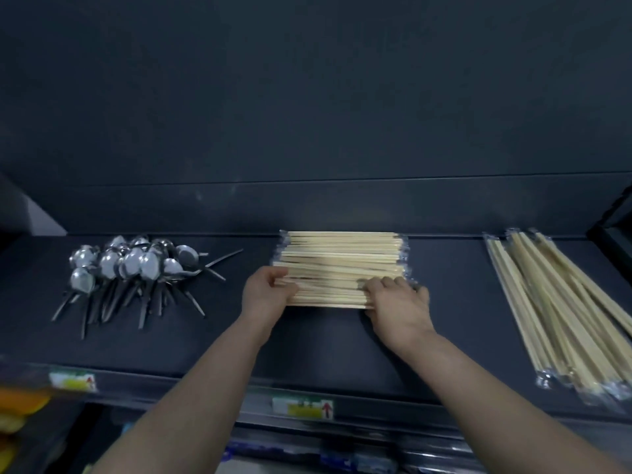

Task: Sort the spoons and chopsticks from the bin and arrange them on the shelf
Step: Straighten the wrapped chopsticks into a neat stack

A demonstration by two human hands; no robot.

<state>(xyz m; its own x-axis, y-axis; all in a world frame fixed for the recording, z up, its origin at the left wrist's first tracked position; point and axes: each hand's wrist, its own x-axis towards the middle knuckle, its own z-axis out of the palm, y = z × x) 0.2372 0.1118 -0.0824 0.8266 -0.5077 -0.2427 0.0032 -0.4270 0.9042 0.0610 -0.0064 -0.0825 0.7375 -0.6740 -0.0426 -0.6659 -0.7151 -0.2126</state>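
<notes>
A dark shelf (pixel 451 302) is seen bearing everything. Long wrapped chopsticks (pixel 561 309) are laid in a slanted heap at its right end. A squared stack of shorter chopsticks (pixel 342 265) is set crosswise in the middle. Metal spoons (pixel 136 268) are heaped at the left, well apart. The stack's left end is clasped by the left grip (pixel 265 292), fingers curled. Its right end is held by the right grip (pixel 398 302), fingers bent over the top. Price labels (pixel 302 407) are fixed to the front edge.
</notes>
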